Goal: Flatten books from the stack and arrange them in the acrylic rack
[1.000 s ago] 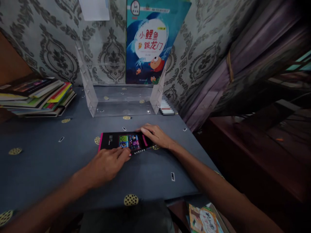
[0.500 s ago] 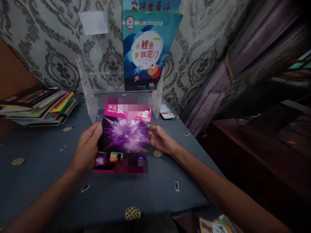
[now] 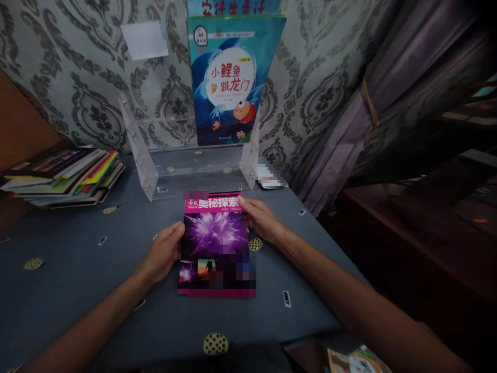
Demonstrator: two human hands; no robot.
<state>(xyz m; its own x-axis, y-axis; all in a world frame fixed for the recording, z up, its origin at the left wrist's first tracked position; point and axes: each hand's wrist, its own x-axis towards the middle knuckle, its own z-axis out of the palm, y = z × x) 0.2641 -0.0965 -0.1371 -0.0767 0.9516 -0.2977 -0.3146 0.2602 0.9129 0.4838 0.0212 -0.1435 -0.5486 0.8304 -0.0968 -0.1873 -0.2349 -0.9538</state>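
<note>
A book with a pink and purple cover is between my two hands, its front facing up toward me. Parts of the cover are blurred out in blocks. My left hand grips the book's left edge, thumb at the cover's rim. My right hand holds the upper right edge, with the thumb on top near the corner. Just beyond the book stands a clear acrylic book rack. A blue picture book with orange fish rests upright in it, and the top of another book shows behind.
A messy stack of books lies on the left of the dark tablecloth. Behind the rack's right side is a partly blurred flat item. A purple curtain hangs at the right. More books show below the table's front edge.
The book has moved right and closer to me, lower in view, uncovering the rack's lower tiers. Both hands still hold it; my right thumb is now on the cover's upper right corner.
</note>
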